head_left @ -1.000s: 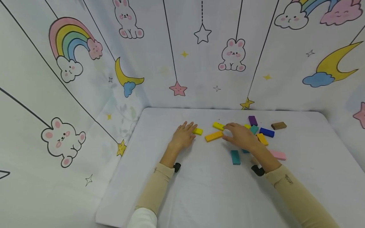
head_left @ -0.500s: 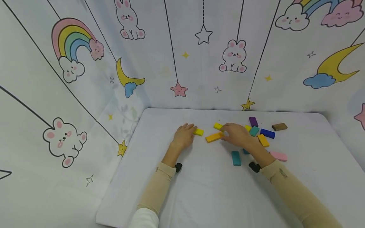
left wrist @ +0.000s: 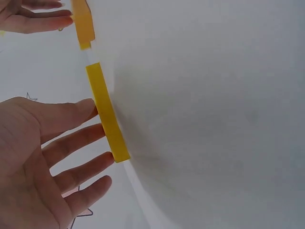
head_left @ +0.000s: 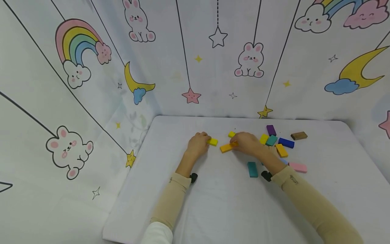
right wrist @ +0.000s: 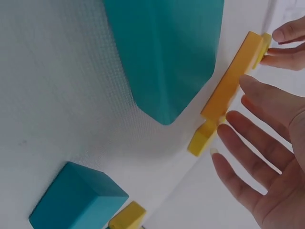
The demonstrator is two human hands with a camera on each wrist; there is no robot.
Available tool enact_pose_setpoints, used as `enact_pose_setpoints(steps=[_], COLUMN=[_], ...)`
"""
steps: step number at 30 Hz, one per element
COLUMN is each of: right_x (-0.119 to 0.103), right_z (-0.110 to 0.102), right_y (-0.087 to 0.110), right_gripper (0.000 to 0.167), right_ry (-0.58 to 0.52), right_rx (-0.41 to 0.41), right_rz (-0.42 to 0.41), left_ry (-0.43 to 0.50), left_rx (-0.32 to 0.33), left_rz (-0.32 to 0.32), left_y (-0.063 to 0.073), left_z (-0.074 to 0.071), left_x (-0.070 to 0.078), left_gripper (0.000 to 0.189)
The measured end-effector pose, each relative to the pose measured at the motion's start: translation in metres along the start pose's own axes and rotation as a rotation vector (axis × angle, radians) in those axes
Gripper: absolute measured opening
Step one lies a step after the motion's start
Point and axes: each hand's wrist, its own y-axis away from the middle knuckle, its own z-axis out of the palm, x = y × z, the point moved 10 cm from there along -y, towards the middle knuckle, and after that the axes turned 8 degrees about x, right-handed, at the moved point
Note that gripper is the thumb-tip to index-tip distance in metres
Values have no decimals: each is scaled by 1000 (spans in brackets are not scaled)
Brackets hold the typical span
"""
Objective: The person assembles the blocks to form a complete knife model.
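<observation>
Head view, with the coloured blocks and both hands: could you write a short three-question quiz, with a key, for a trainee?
1. True or false: the left hand is touching a pink block.

2. Which block does the right hand touch?
A) blue block
B) orange block
C) pink block

3. Fill in: in the head view, the brown block lies to the ____ of the purple block.

Key:
1. False; it touches a yellow block.
2. B
3. right

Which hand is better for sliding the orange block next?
Probably the right hand: it touches the orange block, while the left hand touches a yellow block farther left.
</observation>
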Motion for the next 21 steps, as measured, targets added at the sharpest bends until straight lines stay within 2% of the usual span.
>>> enact_pose_setpoints(steps=[7,13,21], right_x=[-1,-1,3], right_z=[2,1,3], right_y=[-2,-5,-9], right_gripper=[23,22,21], right_ry=[2,32,74], right_rx=[12,41,27], right_rz=[-8,-22,1], left_ry=[-42,-9,18], left_rx=[19,33,51], left_rz=[-43,-101,-149], left_y=[-8,-13,-19], left_z=[0,-3,-3], left_x=[-1,-3,-8], left_gripper=[29,28,24])
